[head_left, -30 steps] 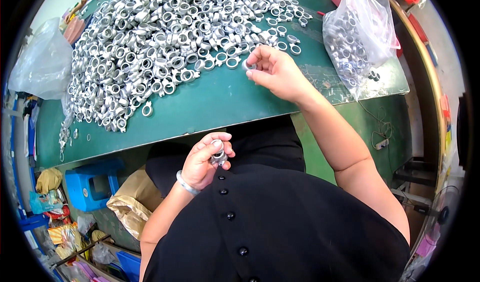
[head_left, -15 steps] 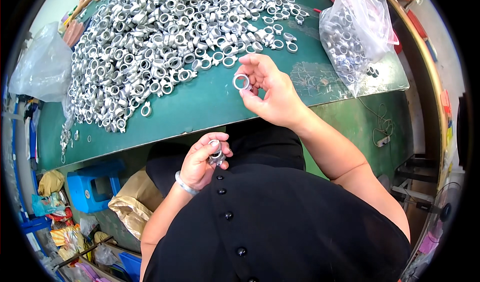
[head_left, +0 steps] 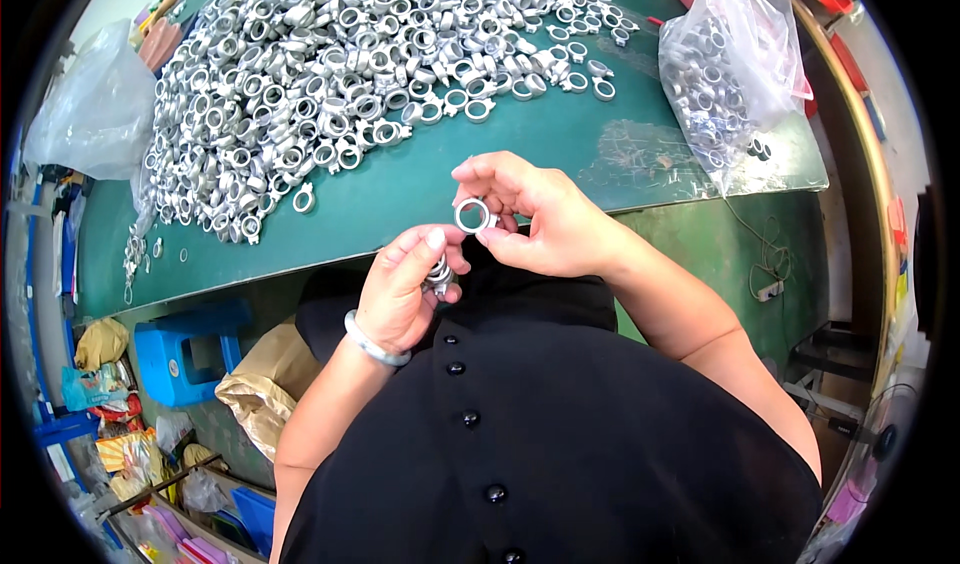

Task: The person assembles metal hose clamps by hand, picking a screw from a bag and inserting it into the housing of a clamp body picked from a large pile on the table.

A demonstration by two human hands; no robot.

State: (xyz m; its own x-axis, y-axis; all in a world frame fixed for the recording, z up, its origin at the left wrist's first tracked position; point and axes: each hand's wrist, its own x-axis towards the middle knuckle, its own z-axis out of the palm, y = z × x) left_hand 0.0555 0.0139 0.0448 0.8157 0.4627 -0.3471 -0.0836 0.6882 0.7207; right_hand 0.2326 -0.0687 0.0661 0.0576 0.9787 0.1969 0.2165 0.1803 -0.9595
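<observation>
Plainly, in the head view, the right hand [head_left: 545, 214] pinches a silver-grey metal ring with a small lug [head_left: 472, 201] at its fingertips, thumb below and fingers curled above, the round opening turned toward the camera. Just beside it, lower and to the left, the left hand [head_left: 400, 282] is closed around some small silver-grey metal parts [head_left: 438, 277]; fingers cover most of them, so they are probably stacked rings, but I cannot tell how many. A pale, marbled bangle [head_left: 375, 344] circles the left wrist. Both hands are in front of the person's black buttoned top [head_left: 620, 434], close to the near edge of a green-topped table [head_left: 390, 201].

Beyond them, a broad heap of silver-grey metal rings [head_left: 330, 74] covers much of the tabletop, with one loose ring [head_left: 297, 200] near its front. To the right stands a clear plastic bag [head_left: 715, 79] partly filled with similar rings; to the left sits a crumpled translucent bag [head_left: 90, 109]. Below the table is a blue plastic stool [head_left: 163, 364].
</observation>
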